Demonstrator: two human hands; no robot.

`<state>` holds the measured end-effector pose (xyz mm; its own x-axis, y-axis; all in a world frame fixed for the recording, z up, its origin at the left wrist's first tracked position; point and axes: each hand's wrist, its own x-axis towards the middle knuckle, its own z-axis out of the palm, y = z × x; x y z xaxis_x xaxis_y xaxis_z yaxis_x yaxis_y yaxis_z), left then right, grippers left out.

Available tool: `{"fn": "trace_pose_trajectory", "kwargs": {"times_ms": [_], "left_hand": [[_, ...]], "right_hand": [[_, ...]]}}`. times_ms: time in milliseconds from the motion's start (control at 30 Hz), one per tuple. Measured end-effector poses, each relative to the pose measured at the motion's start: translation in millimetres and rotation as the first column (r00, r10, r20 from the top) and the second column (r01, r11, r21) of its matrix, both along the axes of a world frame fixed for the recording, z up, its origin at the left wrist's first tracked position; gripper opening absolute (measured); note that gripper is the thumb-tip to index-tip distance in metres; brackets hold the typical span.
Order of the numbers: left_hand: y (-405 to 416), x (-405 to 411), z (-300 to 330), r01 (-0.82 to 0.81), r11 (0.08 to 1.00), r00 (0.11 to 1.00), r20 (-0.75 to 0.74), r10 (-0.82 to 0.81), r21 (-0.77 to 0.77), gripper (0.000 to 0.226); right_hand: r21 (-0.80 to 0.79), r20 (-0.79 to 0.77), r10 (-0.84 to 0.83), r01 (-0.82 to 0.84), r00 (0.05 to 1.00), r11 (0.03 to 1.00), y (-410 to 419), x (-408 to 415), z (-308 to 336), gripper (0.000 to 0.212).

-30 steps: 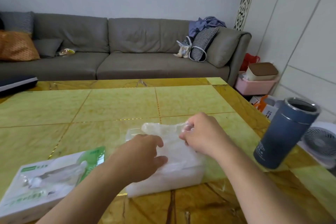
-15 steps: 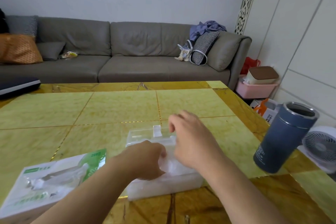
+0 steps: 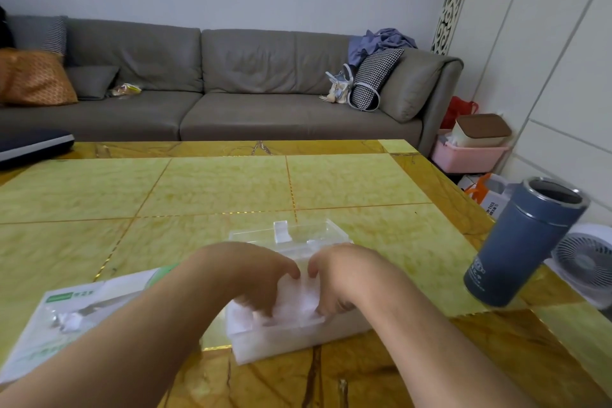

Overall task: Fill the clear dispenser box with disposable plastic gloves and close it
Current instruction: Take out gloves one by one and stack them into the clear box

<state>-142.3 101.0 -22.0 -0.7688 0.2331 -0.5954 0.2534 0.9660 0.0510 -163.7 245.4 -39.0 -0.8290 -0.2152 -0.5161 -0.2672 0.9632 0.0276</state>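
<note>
1. Both hands down inside the clear dispenser box (image 3: 298, 338), which sits on the table (image 3: 215, 195) near its front edge: probably packing the stack flat so the lid can shut.
2. Left hand (image 3: 245, 275) over the left half of the box, fingers curled down into the plastic gloves (image 3: 299, 301); pressing or clutching a bunch, cannot tell which, fingertips buried in film.
3. Right hand (image 3: 341, 275) over the right half of the box, same posture, knuckles up, tips sunk in the pile; grip likewise unclear.
4. Lid (image 3: 291, 235) hinged up behind the box, away from the hands, with a small square tab standing on its rim; kept clear for filling, not yet closed.
5. Box: rigid, transparent, rectangular, straight-walled. Gloves: thin, milky, crumpled, springy by the look, likely to puff back up.
6. Glove packet (image 3: 82, 318) left of the box, flat, white and green, glossy.
7. Blue tumbler (image 3: 526, 242) right of the box, matte cylinder, metal rim, open top.
</note>
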Motion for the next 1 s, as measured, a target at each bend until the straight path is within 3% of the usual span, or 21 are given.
{"fn": "trace_pose_trajectory", "kwargs": {"times_ms": [100,200,300,400,533,567,633,700,800,867,933,1000], "left_hand": [[1,2,1,0.052,0.998,0.998,-0.035,-0.053,-0.029,0.085],[-8,10,11,0.001,0.998,1.0,-0.027,0.0,0.056,0.084],[-8,14,18,-0.057,0.965,0.958,-0.257,0.125,0.256,0.047],[10,17,13,-0.063,0.973,0.907,-0.393,0.149,0.223,0.026],[17,20,-3,-0.093,0.993,0.987,-0.141,0.083,-0.066,0.016],[15,20,-5,-0.105,0.989,0.99,-0.108,0.094,-0.102,0.023],[12,16,-7,-0.144,0.983,0.987,-0.086,0.135,-0.117,0.05],[15,14,-5,-0.142,0.979,0.988,-0.072,0.133,-0.147,0.064],[23,12,0,-0.118,0.977,0.993,-0.016,0.117,-0.175,0.068],[25,13,1,-0.074,0.982,0.997,-0.022,0.072,-0.173,0.072],[19,12,-3,-0.037,0.986,0.999,-0.034,0.032,-0.16,0.081],[10,12,-3,-0.023,0.996,0.998,-0.061,0.017,-0.087,0.065]], "right_hand": [[0.047,0.065,0.04,-0.044,0.997,0.998,-7,-7,-3,0.059],[0.067,0.092,0.07,-0.077,0.993,0.995,-13,-8,-6,0.047],[0.05,0.072,0.093,-0.096,0.993,0.994,-15,-6,-8,0.044],[0.043,0.047,0.117,-0.119,0.992,0.992,-17,-5,-10,0.037],[0.069,0.122,0.062,-0.071,0.991,0.995,-18,-2,-5,0.026],[0.071,0.105,0.052,-0.06,0.993,0.996,-17,-2,-6,0.02],[0.074,0.081,0.042,-0.048,0.996,0.996,-15,-2,-8,0.012],[0.077,0.098,0.031,-0.038,0.995,0.996,-13,0,-5,0.017],[0.066,0.112,0.004,-0.012,0.994,0.998,-12,5,2,0.053],[0.05,0.106,-0.018,0.012,0.994,0.999,-12,8,3,0.066],[0.046,0.096,-0.029,0.025,0.995,0.999,-12,7,-1,0.049],[0.033,0.085,-0.045,0.042,0.995,0.999,-11,8,0,0.033]]}}
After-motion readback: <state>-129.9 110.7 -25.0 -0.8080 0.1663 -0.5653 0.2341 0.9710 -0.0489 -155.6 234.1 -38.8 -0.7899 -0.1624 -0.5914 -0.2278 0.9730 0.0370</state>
